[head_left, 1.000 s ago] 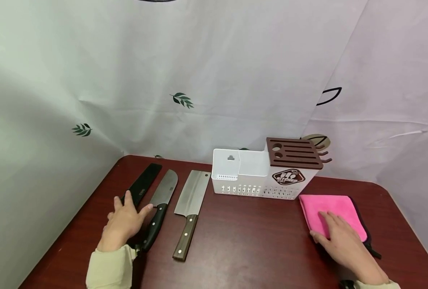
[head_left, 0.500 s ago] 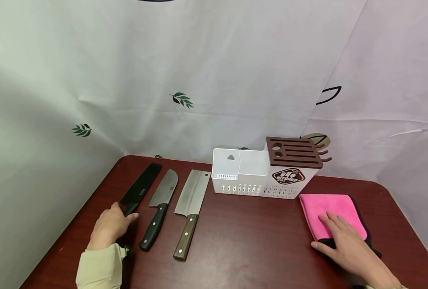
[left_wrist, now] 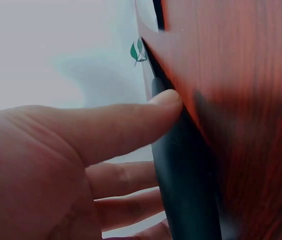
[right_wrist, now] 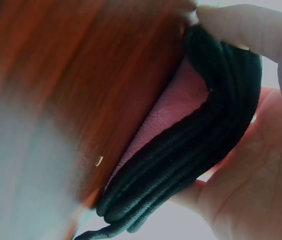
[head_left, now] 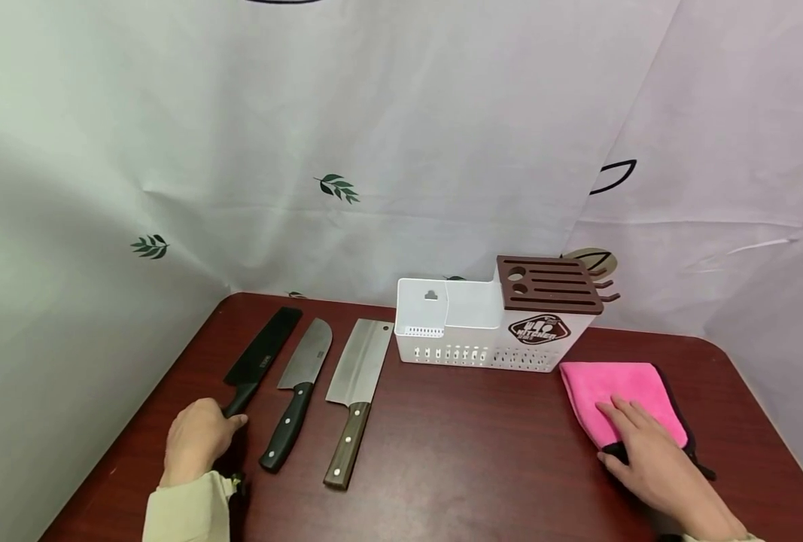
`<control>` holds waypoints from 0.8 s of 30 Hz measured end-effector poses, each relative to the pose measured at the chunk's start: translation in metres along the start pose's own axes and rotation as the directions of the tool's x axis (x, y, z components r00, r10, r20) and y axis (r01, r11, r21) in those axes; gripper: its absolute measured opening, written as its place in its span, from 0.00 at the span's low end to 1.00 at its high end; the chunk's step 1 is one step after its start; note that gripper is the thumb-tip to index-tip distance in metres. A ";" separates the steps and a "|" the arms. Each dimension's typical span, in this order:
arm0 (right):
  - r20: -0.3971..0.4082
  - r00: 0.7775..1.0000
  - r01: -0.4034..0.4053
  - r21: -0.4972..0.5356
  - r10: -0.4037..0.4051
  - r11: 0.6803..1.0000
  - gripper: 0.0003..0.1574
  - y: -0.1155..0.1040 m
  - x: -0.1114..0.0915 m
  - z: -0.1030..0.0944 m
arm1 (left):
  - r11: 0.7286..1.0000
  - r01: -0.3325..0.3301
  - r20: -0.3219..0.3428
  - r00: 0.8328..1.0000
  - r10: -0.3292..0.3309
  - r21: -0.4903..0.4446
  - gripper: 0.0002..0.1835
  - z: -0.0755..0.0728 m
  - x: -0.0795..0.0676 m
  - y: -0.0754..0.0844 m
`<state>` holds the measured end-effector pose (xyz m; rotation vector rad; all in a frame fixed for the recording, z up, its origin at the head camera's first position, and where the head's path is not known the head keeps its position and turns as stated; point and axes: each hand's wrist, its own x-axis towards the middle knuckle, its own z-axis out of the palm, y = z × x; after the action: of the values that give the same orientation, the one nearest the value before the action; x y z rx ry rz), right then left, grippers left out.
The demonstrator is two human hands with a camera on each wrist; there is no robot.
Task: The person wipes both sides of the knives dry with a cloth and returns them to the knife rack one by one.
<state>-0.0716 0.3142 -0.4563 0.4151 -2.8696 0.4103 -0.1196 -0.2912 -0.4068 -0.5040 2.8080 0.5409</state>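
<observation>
At the left of the head view, my left hand (head_left: 198, 436) holds the handle of a kitchen knife with a black blade (head_left: 266, 346). In the left wrist view the thumb lies across the black handle (left_wrist: 186, 175), with the fingers on its other side. On the right, my right hand (head_left: 652, 459) holds the near edge of a folded pink cloth (head_left: 638, 384). The right wrist view shows its thumb at one side of the cloth's layered black border (right_wrist: 221, 115), which is bent up, and the other fingers lie on the pink top.
Right of the black knife lie a black-handled knife (head_left: 294, 406) and a wooden-handled cleaver (head_left: 357, 399). A white perforated holder (head_left: 469, 350) with a brown slotted top (head_left: 550, 284) stands at the back of the dark red table (head_left: 462, 452). Patterned curtain hangs behind it.
My left hand has moved back from above the black blade to its handle and closed on it. The right thumb has drawn in against the cloth's near edge and bent it.
</observation>
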 end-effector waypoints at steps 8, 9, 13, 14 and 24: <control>-0.086 0.994 0.071 -0.020 -0.072 0.997 0.47 0.005 -0.003 0.002 | 1.000 -0.024 -0.051 0.998 0.025 0.015 0.16 0.002 0.001 -0.004; -0.095 0.993 0.075 -0.021 -0.076 0.997 0.46 0.006 -0.003 0.003 | 1.000 -0.020 -0.051 0.999 0.021 0.013 0.15 0.002 0.001 -0.004; -0.128 0.988 0.083 -0.018 -0.085 0.996 0.38 0.007 -0.002 0.001 | 1.000 -0.009 -0.040 0.999 0.009 0.002 0.15 0.001 0.003 -0.005; -0.133 0.988 0.080 -0.016 -0.081 0.997 0.36 0.006 -0.001 0.000 | 1.000 -0.005 -0.039 0.999 0.005 -0.001 0.15 0.000 0.003 -0.005; -0.140 0.989 0.057 0.001 -0.056 0.998 0.30 0.006 -0.001 -0.004 | 0.999 0.002 -0.001 1.000 -0.002 -0.045 0.23 -0.002 0.004 -0.008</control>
<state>-0.0723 0.3213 -0.4544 0.4486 -2.7148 0.4188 -0.1204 -0.2998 -0.4082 -0.5166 2.8015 0.6051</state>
